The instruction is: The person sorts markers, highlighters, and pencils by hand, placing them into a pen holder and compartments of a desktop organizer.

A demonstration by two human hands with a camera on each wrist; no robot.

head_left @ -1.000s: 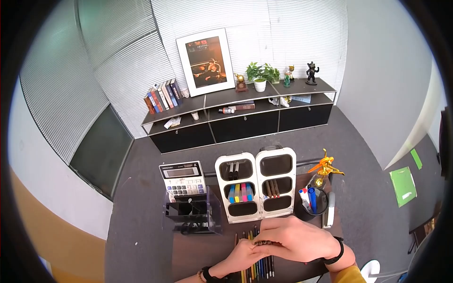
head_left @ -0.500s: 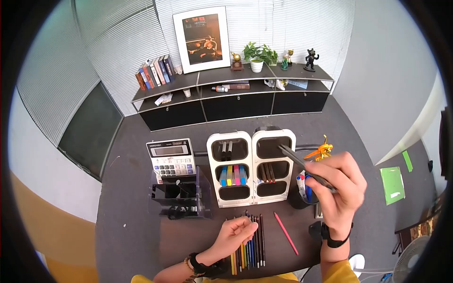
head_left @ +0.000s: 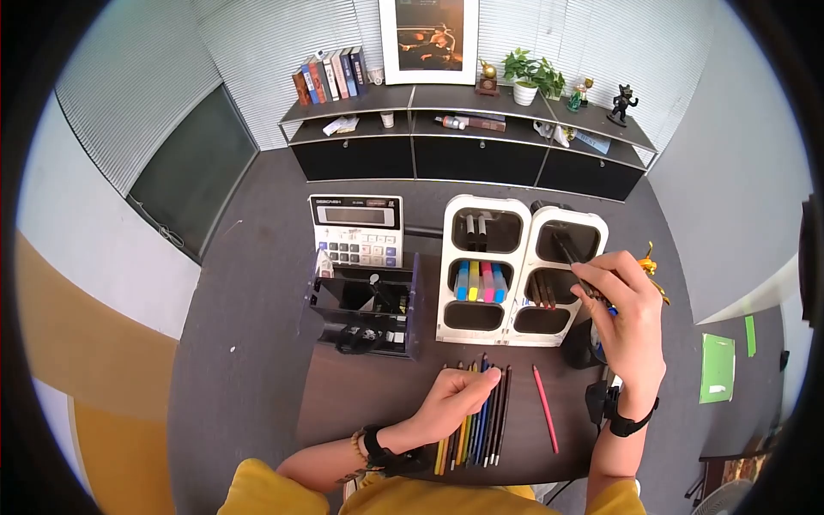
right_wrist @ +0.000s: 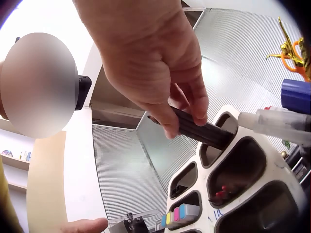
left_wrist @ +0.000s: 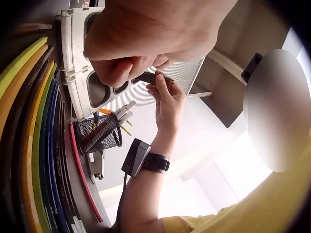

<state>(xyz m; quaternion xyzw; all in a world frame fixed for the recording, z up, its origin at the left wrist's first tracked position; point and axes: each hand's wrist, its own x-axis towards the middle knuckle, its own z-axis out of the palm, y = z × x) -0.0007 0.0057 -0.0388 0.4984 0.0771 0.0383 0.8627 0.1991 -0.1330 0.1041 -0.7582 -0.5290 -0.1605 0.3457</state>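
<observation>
My right hand pinches several dark pencils between thumb and fingers. In the right wrist view their far ends are at the mouth of the upper compartment of the white organizer, in its right-hand column. My left hand hovers over or rests by a row of colored pencils on the dark table, fingers curled; whether it touches them I cannot tell. A pink pencil lies apart, right of the row. Brown pencils stand in the middle right compartment, highlighters in the middle left one.
Left of the organizer are a calculator and a clear-sided desk holder. A mesh pen cup stands at its right, partly behind my right hand. A long low cabinet stands further back.
My hands have come apart. My right hand has moved up and over to the organizer with the dark pencils, and their tips are now lower, at the upper compartment. The head view has shifted.
</observation>
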